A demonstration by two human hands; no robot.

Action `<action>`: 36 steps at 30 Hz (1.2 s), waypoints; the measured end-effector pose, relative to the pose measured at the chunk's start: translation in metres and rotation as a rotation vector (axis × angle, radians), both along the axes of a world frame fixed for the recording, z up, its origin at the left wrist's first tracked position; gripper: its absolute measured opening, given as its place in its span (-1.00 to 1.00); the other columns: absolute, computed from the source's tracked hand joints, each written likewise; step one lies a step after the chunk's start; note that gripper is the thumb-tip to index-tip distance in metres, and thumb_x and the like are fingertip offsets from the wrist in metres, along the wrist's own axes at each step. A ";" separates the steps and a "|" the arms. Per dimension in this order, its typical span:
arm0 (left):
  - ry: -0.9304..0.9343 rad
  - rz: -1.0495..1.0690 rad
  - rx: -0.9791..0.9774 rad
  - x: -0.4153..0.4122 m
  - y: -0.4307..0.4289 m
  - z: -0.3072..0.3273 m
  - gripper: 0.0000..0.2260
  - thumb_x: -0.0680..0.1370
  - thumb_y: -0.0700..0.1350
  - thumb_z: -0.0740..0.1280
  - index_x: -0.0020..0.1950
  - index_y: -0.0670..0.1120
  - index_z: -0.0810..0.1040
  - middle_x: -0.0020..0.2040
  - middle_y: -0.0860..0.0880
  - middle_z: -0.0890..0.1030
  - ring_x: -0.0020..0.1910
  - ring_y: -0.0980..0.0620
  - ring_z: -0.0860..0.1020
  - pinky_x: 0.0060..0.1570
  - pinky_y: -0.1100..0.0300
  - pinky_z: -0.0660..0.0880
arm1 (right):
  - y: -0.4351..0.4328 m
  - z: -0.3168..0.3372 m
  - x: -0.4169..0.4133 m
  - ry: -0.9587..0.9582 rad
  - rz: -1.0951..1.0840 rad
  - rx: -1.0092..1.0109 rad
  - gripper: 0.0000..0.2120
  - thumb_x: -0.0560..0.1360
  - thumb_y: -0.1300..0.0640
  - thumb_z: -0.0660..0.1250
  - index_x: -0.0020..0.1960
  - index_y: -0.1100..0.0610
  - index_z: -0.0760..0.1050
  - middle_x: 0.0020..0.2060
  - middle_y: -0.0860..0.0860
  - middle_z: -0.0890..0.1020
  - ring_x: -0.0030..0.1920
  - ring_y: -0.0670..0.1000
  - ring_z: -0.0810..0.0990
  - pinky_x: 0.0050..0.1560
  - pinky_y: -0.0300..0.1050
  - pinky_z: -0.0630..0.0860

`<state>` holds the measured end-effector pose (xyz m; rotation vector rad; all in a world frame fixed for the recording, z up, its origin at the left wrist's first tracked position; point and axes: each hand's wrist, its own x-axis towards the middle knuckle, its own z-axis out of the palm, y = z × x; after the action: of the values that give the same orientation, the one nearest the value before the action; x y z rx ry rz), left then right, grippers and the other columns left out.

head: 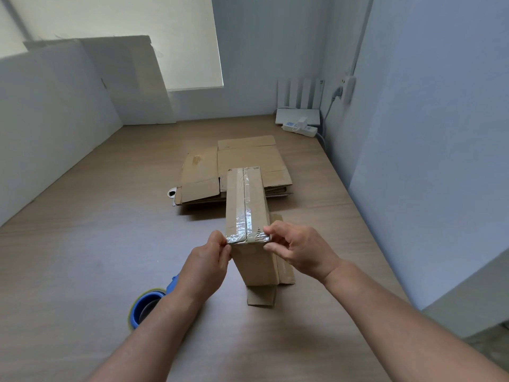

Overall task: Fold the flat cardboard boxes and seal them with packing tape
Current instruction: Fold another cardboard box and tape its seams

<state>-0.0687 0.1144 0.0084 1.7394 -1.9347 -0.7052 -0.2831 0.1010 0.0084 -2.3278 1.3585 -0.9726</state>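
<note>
The narrow cardboard box (pixel 248 205) stands on end near the middle of the table (pixel 96 244). Its upper face is closed, with a strip of clear tape (pixel 246 213) running along the centre seam and wrapping over the near edge. The bottom flaps (pixel 261 297) are unsealed and splay out on the table. The left hand (pixel 212 257) pinches the near left corner of the taped end between thumb and fingertips. The right hand (pixel 297 249) pinches the near right corner the same way, its other fingers loosely curled. The step looks like bedding the tape ends down. To do it well, the thumbs should rub outward from the seam and over the edge so no wrinkle or lifted tab remains, while the opposite fingers brace the box against tipping on its loose flaps. After that the box likely needs turning over to close the open end. Behind it lies a stack of flat boxes (pixel 242 164), waiting. The blue tape roll (pixel 146 307) sits near the left forearm, partly hidden by it. A power strip (pixel 300 128) lies in the far right corner.
</note>
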 end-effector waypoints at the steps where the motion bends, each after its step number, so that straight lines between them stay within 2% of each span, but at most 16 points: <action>1: -0.017 -0.002 0.004 0.000 0.000 0.001 -0.97 0.64 -0.09 0.15 0.03 -0.03 0.34 0.02 -0.11 0.66 -0.04 -0.12 0.61 -0.04 -0.11 0.56 | -0.002 0.000 0.000 0.025 -0.001 -0.047 -0.78 0.40 0.05 0.35 -0.02 0.15 0.58 -0.24 -0.02 0.64 -0.29 -0.02 0.59 -0.26 -0.11 0.58; 2: -0.012 -0.008 0.007 0.000 -0.001 0.001 -0.92 0.63 -0.12 0.15 0.11 -0.01 0.34 0.05 -0.09 0.66 -0.03 -0.11 0.61 -0.02 -0.09 0.55 | -0.004 -0.001 -0.001 0.050 -0.003 -0.097 -0.81 0.41 0.04 0.33 -0.07 0.15 0.56 -0.29 -0.03 0.62 -0.33 -0.02 0.56 -0.33 -0.12 0.56; 4: 0.043 -0.057 0.030 0.002 0.000 0.005 -0.64 0.60 -0.19 0.16 0.36 0.09 0.28 0.13 0.00 0.65 0.01 -0.06 0.61 0.05 0.02 0.54 | -0.005 -0.004 -0.005 0.080 0.000 -0.166 -0.79 0.44 0.01 0.27 -0.11 0.15 0.55 -0.33 -0.03 0.59 -0.38 -0.01 0.53 -0.41 -0.13 0.52; 6: 0.088 -0.140 0.070 0.004 0.000 0.009 -0.51 0.60 -0.23 0.17 0.46 0.16 0.22 0.16 0.07 0.63 0.10 0.07 0.60 0.10 0.19 0.51 | -0.004 -0.010 -0.012 0.066 0.004 -0.195 -0.77 0.46 0.02 0.24 -0.08 0.15 0.56 -0.31 -0.01 0.61 -0.37 0.01 0.55 -0.41 -0.13 0.53; 8: 0.068 -0.200 0.070 0.006 -0.006 0.008 -0.59 0.61 -0.19 0.24 0.40 0.14 0.34 0.16 0.07 0.63 0.15 0.15 0.58 0.05 0.33 0.47 | -0.001 -0.016 -0.017 0.025 0.006 -0.224 -0.82 0.46 0.04 0.26 -0.02 0.11 0.53 -0.28 0.01 0.63 -0.35 0.01 0.58 -0.38 -0.13 0.54; 11: 0.009 -0.209 -0.043 0.005 -0.017 0.007 -0.70 0.55 -0.11 0.36 0.29 0.04 0.49 0.08 0.06 0.66 0.04 0.12 0.62 -0.05 0.43 0.44 | -0.001 -0.021 -0.021 -0.011 0.014 -0.250 -0.82 0.46 0.05 0.28 0.05 0.05 0.48 -0.26 0.00 0.63 -0.34 -0.02 0.57 -0.36 -0.14 0.55; 14: -0.006 -0.252 -0.157 0.005 -0.025 0.006 -0.77 0.50 -0.13 0.43 0.14 -0.05 0.56 -0.01 0.01 0.67 -0.07 0.07 0.64 0.01 0.25 0.55 | -0.003 -0.024 -0.020 -0.018 0.004 -0.267 -0.81 0.46 0.04 0.28 0.07 0.02 0.44 -0.25 0.02 0.62 -0.33 -0.01 0.58 -0.36 -0.15 0.55; 17: -0.029 -0.342 -0.247 0.007 -0.031 0.004 -0.75 0.45 -0.10 0.48 -0.07 0.13 0.44 -0.14 0.07 0.64 -0.19 0.06 0.63 -0.10 0.14 0.58 | -0.002 -0.030 -0.019 -0.050 -0.014 -0.279 -0.80 0.46 0.04 0.29 0.07 0.00 0.42 -0.25 0.03 0.62 -0.30 0.00 0.58 -0.33 -0.14 0.54; 20: -0.087 -0.377 -0.468 0.003 -0.037 -0.005 -0.75 0.46 0.05 0.39 -0.12 0.09 0.30 -0.30 0.05 0.62 -0.41 0.04 0.53 -0.40 0.28 0.51 | -0.004 -0.037 -0.017 -0.121 -0.046 -0.267 -0.81 0.46 0.08 0.31 0.07 0.04 0.47 -0.27 0.03 0.62 -0.28 -0.07 0.51 -0.30 -0.18 0.50; 22: -0.099 -0.364 -0.539 0.001 -0.036 -0.009 -0.79 0.46 0.14 0.27 -0.10 0.07 0.32 -0.36 0.06 0.59 -0.48 0.06 0.43 -0.48 0.33 0.44 | -0.004 -0.041 -0.018 -0.131 -0.056 -0.254 -0.81 0.46 0.09 0.32 0.05 0.11 0.52 -0.27 0.03 0.62 -0.28 -0.08 0.51 -0.29 -0.19 0.50; 23: -0.078 -0.366 -0.515 0.001 -0.035 -0.011 -0.79 0.46 0.17 0.24 -0.07 0.07 0.35 -0.33 0.05 0.60 -0.45 0.06 0.47 -0.46 0.31 0.48 | -0.004 -0.041 -0.018 -0.130 -0.060 -0.246 -0.80 0.46 0.09 0.31 0.04 0.15 0.55 -0.26 0.03 0.62 -0.28 -0.07 0.52 -0.28 -0.18 0.51; 25: -0.043 -0.408 -0.380 0.009 -0.032 -0.009 -0.67 0.44 0.31 0.21 0.06 0.13 0.43 -0.16 0.10 0.62 -0.27 0.11 0.56 -0.24 0.29 0.56 | -0.003 -0.042 -0.020 -0.134 -0.062 -0.223 -0.79 0.46 0.07 0.31 0.02 0.17 0.57 -0.24 0.03 0.64 -0.28 -0.03 0.57 -0.27 -0.14 0.52; 27: -0.086 -0.456 -0.281 0.018 -0.030 -0.003 -0.48 0.45 0.39 0.17 0.29 0.16 0.45 0.05 0.21 0.51 -0.06 0.26 0.49 -0.06 0.48 0.45 | -0.001 -0.041 -0.020 -0.124 -0.064 -0.208 -0.78 0.46 0.05 0.31 0.01 0.16 0.57 -0.24 0.04 0.64 -0.29 0.01 0.60 -0.28 -0.10 0.53; 29: -0.145 -0.478 -0.256 0.025 -0.033 -0.001 -0.53 0.52 0.20 0.29 0.40 0.11 0.41 0.16 0.26 0.42 0.03 0.31 0.40 -0.08 0.65 0.30 | -0.003 -0.039 -0.020 -0.115 -0.066 -0.206 -0.76 0.46 0.04 0.31 0.01 0.18 0.59 -0.24 0.04 0.65 -0.31 0.02 0.61 -0.29 -0.09 0.54; 32: -0.141 -0.443 -0.309 0.021 -0.037 0.000 -0.65 0.53 -0.04 0.37 0.31 0.02 0.51 0.17 0.17 0.50 0.02 0.25 0.45 -0.16 0.66 0.28 | -0.003 -0.038 -0.019 -0.108 -0.060 -0.211 -0.75 0.47 0.04 0.30 0.00 0.20 0.60 -0.23 0.04 0.66 -0.29 0.02 0.62 -0.28 -0.08 0.55; 36: -0.096 -0.433 -0.395 0.016 -0.041 -0.010 -0.75 0.49 -0.06 0.43 0.15 -0.04 0.58 0.03 0.01 0.61 -0.14 0.00 0.59 -0.23 0.34 0.49 | -0.001 -0.038 -0.019 -0.127 -0.070 -0.197 -0.78 0.47 0.05 0.30 0.03 0.15 0.57 -0.21 0.07 0.66 -0.27 0.05 0.64 -0.32 -0.04 0.58</action>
<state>-0.0523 0.0735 -0.0016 1.1503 -2.3559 -0.3412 -0.3019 0.0999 -0.0296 -2.3228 1.3572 -1.3062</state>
